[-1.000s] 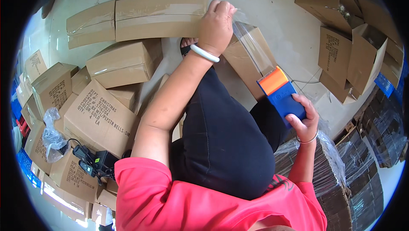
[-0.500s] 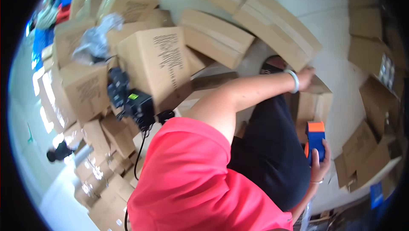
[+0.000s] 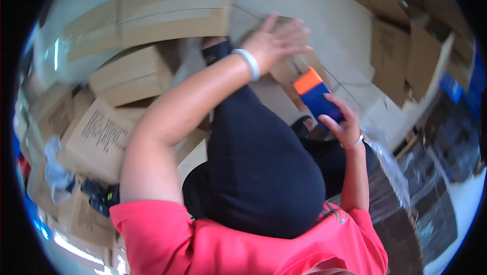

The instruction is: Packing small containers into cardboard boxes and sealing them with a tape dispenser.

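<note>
My left hand (image 3: 280, 41) reaches out over a narrow cardboard box (image 3: 286, 75) on the floor. Its fingers are spread and slightly blurred; whether they touch the box I cannot tell. My right hand (image 3: 346, 124) grips a blue block-shaped tool with an orange end (image 3: 319, 101), which looks like a tape dispenser. The thumb and fingers close around its blue body, and the orange end points toward the narrow box. Part of the tool is hidden by the fingers.
A long taped carton (image 3: 175, 14) lies at the far left, with a smaller carton (image 3: 133, 76) nearer. A printed carton (image 3: 99, 132) and a black device (image 3: 99, 194) are at the left. Open cartons (image 3: 390, 54) stand at the right, clear plastic (image 3: 390, 168) below them.
The view has turned, so the boxes sit further left. My left hand has come off the carton's edge and opened out. My right hand has brought the tool closer to the narrow box.
</note>
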The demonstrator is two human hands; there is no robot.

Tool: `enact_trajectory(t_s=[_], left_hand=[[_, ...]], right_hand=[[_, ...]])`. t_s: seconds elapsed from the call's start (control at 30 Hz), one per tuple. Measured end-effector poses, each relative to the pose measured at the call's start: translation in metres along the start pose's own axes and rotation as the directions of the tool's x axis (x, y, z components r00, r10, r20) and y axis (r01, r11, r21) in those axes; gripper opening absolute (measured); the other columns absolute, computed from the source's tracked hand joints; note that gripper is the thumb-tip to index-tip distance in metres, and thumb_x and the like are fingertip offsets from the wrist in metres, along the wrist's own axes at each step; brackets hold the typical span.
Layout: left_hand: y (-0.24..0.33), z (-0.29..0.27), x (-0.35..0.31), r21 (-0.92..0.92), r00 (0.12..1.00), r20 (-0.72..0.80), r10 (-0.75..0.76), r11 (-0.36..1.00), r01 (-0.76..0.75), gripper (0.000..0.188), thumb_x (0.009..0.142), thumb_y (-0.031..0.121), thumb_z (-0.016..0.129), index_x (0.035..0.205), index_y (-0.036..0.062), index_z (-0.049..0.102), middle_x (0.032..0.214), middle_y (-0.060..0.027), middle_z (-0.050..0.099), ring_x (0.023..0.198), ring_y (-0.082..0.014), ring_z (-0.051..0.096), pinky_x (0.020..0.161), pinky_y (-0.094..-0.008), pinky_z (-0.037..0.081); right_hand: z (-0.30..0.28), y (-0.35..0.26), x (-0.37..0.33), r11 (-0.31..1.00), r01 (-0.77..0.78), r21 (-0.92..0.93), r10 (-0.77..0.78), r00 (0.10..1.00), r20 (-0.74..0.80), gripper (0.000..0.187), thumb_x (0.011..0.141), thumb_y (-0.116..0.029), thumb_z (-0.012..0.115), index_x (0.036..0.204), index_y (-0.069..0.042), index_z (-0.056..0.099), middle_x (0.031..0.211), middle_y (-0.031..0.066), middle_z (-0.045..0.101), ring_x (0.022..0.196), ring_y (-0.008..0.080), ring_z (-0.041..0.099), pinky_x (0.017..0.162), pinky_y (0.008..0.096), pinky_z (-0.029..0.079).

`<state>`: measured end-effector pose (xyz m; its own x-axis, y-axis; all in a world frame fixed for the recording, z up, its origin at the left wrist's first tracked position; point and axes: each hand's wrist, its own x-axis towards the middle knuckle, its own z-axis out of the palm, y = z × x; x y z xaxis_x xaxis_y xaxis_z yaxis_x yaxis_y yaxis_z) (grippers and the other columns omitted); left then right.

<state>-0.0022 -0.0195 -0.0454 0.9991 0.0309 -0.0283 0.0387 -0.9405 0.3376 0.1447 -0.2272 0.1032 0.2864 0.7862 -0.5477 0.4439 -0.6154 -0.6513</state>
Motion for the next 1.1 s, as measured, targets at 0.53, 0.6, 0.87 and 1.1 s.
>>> enact_trajectory(t_s=[0.53, 0.6, 0.87, 1.1], left_hand=[[0.043, 0.015, 0.038, -0.016, 0.957, 0.074, 0.279, 0.96, -0.279, 0.064, 0.076, 0.026, 0.057, 0.137, 0.0291, 0.035, 0.148, -0.0124, 0.02, 0.139, -0.0341, 0.011, 0.11, -0.0585, 0.006], [0.06, 0.029, 0.047, 0.057, 0.926, 0.098, 0.363, 0.927, -0.37, 0.057, 0.081, 0.03, 0.052, 0.135, 0.0361, 0.037, 0.148, -0.012, 0.022, 0.138, -0.0316, 0.014, 0.11, -0.0584, 0.006], [0.054, 0.014, 0.049, 0.084, 0.936, 0.14, 0.323, 0.938, -0.336, 0.051, 0.084, 0.032, 0.047, 0.133, 0.04, 0.039, 0.144, -0.0084, 0.031, 0.135, -0.0285, 0.023, 0.11, -0.0586, 0.003], [0.001, -0.012, 0.048, 0.142, 0.982, 0.184, 0.052, 0.987, -0.079, 0.061, 0.085, 0.031, 0.05, 0.14, 0.0406, 0.025, 0.147, -0.0092, 0.027, 0.136, -0.0272, 0.023, 0.108, -0.0612, 0.002]], right_hand=[[0.056, 0.122, -0.007, 0.859, -0.484, -0.17, 0.46, 0.873, -0.161, 0.045, 0.073, -0.038, 0.067, 0.11, -0.013, 0.061, 0.097, 0.0177, 0.064, 0.091, 0.0348, 0.062, 0.079, 0.0401, 0.049], [0.059, 0.122, -0.005, 0.883, -0.434, -0.182, 0.399, 0.895, -0.2, 0.041, 0.073, -0.036, 0.067, 0.105, -0.011, 0.062, 0.093, 0.0179, 0.065, 0.088, 0.0356, 0.062, 0.077, 0.0407, 0.049], [0.049, 0.105, 0.017, 0.896, -0.407, -0.179, 0.368, 0.904, -0.215, 0.032, 0.074, -0.033, 0.068, 0.099, -0.014, 0.065, 0.091, 0.0151, 0.066, 0.088, 0.0336, 0.063, 0.074, 0.0395, 0.05], [0.08, 0.062, 0.1, 0.678, -0.626, -0.385, 0.585, 0.777, -0.232, 0.034, 0.077, -0.027, 0.066, 0.108, -0.013, 0.063, 0.1, 0.0144, 0.066, 0.094, 0.03, 0.063, 0.078, 0.0395, 0.05]])
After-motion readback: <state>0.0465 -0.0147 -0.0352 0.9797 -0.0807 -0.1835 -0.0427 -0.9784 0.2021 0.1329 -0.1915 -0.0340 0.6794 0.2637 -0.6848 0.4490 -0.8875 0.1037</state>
